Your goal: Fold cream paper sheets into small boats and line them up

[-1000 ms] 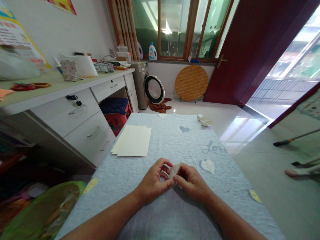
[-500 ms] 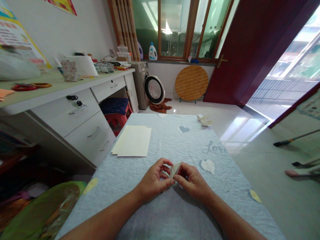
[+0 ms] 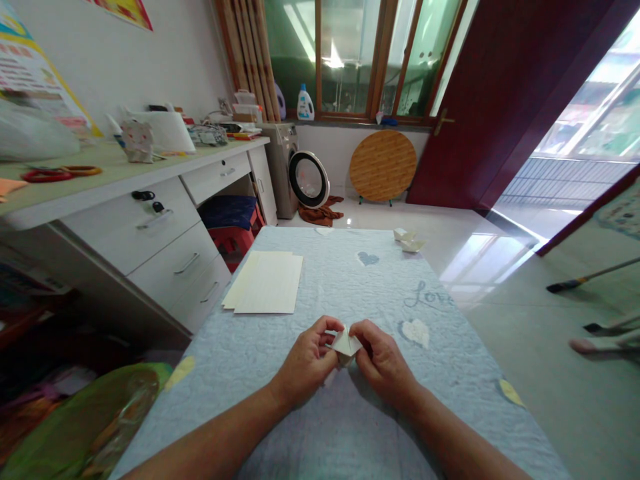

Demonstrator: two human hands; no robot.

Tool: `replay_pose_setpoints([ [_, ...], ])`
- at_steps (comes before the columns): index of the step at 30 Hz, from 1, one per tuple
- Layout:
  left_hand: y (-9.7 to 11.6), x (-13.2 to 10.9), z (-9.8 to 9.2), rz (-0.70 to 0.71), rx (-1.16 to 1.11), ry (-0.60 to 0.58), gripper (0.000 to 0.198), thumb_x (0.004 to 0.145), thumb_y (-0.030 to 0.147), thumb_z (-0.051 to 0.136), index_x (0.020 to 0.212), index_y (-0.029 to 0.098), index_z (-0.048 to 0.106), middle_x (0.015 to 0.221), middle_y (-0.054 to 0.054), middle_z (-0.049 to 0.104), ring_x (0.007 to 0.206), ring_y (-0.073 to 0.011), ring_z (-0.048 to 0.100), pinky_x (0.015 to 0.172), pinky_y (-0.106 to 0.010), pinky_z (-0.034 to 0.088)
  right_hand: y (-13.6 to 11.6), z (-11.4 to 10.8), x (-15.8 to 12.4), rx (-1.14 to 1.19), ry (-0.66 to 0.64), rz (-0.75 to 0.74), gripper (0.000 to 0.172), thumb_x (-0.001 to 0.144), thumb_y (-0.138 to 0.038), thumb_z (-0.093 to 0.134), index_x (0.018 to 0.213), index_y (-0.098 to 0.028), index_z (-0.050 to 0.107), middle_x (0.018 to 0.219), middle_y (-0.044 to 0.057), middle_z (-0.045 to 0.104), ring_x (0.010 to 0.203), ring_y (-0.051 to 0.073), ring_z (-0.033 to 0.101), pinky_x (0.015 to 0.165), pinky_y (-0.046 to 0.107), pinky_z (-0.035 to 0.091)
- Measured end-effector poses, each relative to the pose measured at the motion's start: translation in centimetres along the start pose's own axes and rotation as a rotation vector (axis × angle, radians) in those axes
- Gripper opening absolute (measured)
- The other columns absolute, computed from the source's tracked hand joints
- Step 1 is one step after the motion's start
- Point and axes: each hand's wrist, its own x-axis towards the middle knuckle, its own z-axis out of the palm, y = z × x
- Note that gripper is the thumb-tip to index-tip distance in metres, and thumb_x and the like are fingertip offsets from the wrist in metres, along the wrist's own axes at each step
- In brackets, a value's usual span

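A small folded piece of cream paper (image 3: 346, 344) is held between both hands, just above the table's near half. My left hand (image 3: 311, 357) grips its left side, with the fingers curled and the thumb in front. On the right side, my right hand (image 3: 381, 353) pinches it between thumb and fingers. The paper has pointed corners and a crease running down from its top; its underside is partly hidden. Beyond my left hand lies a stack of cream paper sheets (image 3: 267, 283). Several small folded paper pieces (image 3: 411, 241) sit at the far right corner.
A pale blue quilted cloth (image 3: 345, 287) covers the table. Left of it stand a white desk with drawers (image 3: 165, 227), scissors (image 3: 60, 173) on its top, and a green bin (image 3: 65, 427). Behind are an open-doored washing machine (image 3: 280, 173) and a round wooden board (image 3: 383, 165).
The folded paper has turned in my hands and now shows a wider, pointed face. My fingers have shifted to its two sides. The sheets and far paper pieces have stayed put.
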Motion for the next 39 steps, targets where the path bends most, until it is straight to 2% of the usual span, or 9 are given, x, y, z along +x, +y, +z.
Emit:
replay_pose_setpoints([
  [3,0.1,0.1,-0.1,0.001,-0.102,0.011,0.021,0.079,0.015,0.06,0.099,0.018,0.056,0.085,-0.001,0.065,0.076,-0.013,0.06,0.066,-0.022,0.045,0.0,-0.2,0.1,0.021,0.0,-0.039,0.03,0.075,-0.002,0.041,0.092,-0.021,0.057,0.079,-0.001,0.053,0.073,0.014,0.05,0.067,0.023,0.038],
  [7,0.3,0.2,-0.1,0.005,-0.19,0.039,0.017,0.077,0.016,0.065,0.093,0.018,0.059,0.086,0.0,0.066,0.08,-0.0134,0.061,0.072,-0.023,0.046,0.0,-0.5,0.2,0.058,-0.003,-0.051,0.033,0.075,-0.001,0.042,0.092,-0.021,0.061,0.081,0.0,0.053,0.073,0.014,0.05,0.066,0.024,0.037],
  [17,0.3,0.0,-0.6,-0.016,-0.075,0.053,0.021,0.073,0.016,0.062,0.094,0.017,0.065,0.088,-0.002,0.067,0.079,-0.0162,0.061,0.072,-0.026,0.045,-0.7,-1.2,0.3,0.129,-0.057,0.023,0.032,0.07,-0.003,0.046,0.088,-0.022,0.066,0.078,-0.001,0.051,0.066,0.013,0.049,0.062,0.025,0.037],
  [21,0.5,-0.2,-0.8,0.025,-0.079,-0.008,0.021,0.079,0.024,0.062,0.097,0.016,0.066,0.092,-0.004,0.067,0.081,-0.0166,0.06,0.074,-0.027,0.046,-1.0,-1.3,0.4,0.154,-0.049,0.085,0.017,0.079,-0.012,0.05,0.078,-0.02,0.064,0.075,0.0,0.053,0.066,0.013,0.05,0.062,0.026,0.038],
  [25,0.4,-0.1,-0.4,0.026,-0.102,0.021,0.019,0.085,0.033,0.066,0.094,0.018,0.058,0.087,-0.002,0.065,0.08,-0.015,0.06,0.073,-0.026,0.046,-0.3,-0.4,0.4,0.279,-0.043,0.245,0.006,0.084,-0.023,0.056,0.079,-0.021,0.053,0.064,-0.004,0.05,0.059,0.011,0.049,0.056,0.024,0.039],
  [29,0.0,0.1,-0.2,-0.029,-0.18,-0.023,0.035,0.084,0.037,0.069,0.108,0.022,0.048,0.09,-0.001,0.067,0.076,-0.0143,0.062,0.066,-0.024,0.046,0.5,0.4,0.2,0.469,-0.005,0.327,0.017,0.082,-0.028,0.061,0.09,-0.023,0.047,0.071,-0.006,0.05,0.06,0.01,0.052,0.055,0.022,0.043],
  [32,0.1,0.1,-0.3,-0.079,-0.112,-0.077,0.03,0.087,0.04,0.066,0.104,0.018,0.055,0.086,-0.002,0.068,0.071,-0.013,0.06,0.062,-0.022,0.043,0.5,0.5,0.1,0.522,0.012,0.33,0.026,0.08,-0.026,0.062,0.099,-0.024,0.044,0.08,-0.005,0.053,0.064,0.011,0.056,0.057,0.023,0.047],
  [35,0.2,0.0,-0.3,-0.099,-0.035,-0.07,0.024,0.086,0.038,0.066,0.092,0.015,0.062,0.081,-0.003,0.068,0.068,-0.0124,0.058,0.06,-0.021,0.04,0.2,0.3,0.1,0.489,-0.01,0.315,0.029,0.082,-0.026,0.061,0.106,-0.023,0.045,0.082,-0.003,0.056,0.067,0.012,0.058,0.059,0.024,0.047],
  [39,0.3,-0.1,-0.2,-0.091,0.019,-0.058,0.019,0.083,0.034,0.067,0.084,0.015,0.063,0.074,-0.001,0.065,0.068,-0.0134,0.057,0.062,-0.022,0.039,-0.3,-0.4,0.1,0.295,-0.018,0.282,0.017,0.085,-0.029,0.059,0.099,-0.02,0.056,0.074,-0.003,0.054,0.066,0.012,0.051,0.059,0.024,0.04],
])
